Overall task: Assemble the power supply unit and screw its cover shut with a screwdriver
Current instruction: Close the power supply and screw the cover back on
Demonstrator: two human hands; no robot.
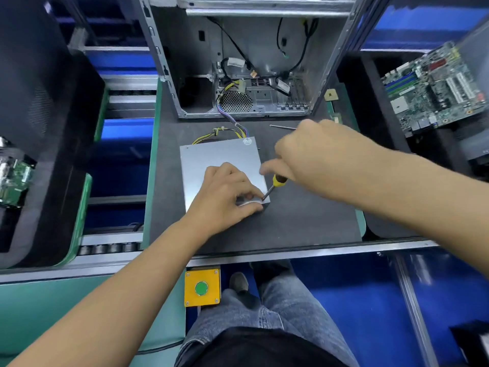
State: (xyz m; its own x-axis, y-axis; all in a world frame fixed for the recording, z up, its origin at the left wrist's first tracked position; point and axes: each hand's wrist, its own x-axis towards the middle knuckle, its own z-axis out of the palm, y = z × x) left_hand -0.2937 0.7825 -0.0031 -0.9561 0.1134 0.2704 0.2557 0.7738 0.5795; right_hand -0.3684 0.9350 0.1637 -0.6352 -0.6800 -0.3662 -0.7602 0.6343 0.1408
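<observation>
A grey metal power supply unit [219,157] lies flat on the dark mat, its cover on top and a bundle of coloured wires [232,123] running from its far edge. My left hand [225,197] rests on the cover's near right corner, with fingertips pinched beside a screw spot. My right hand [312,160] grips a yellow-and-black screwdriver [276,182]. The tool slants down to the left, and its tip meets the cover at that corner, right by my left fingertips.
An open computer case [243,62] stands behind the unit. A second thin tool [281,126] lies on the mat [304,221] beyond my right hand. A motherboard [434,86] sits at the right, another board [13,178] at the left. A yellow box with a green button [202,287] hangs below the bench edge.
</observation>
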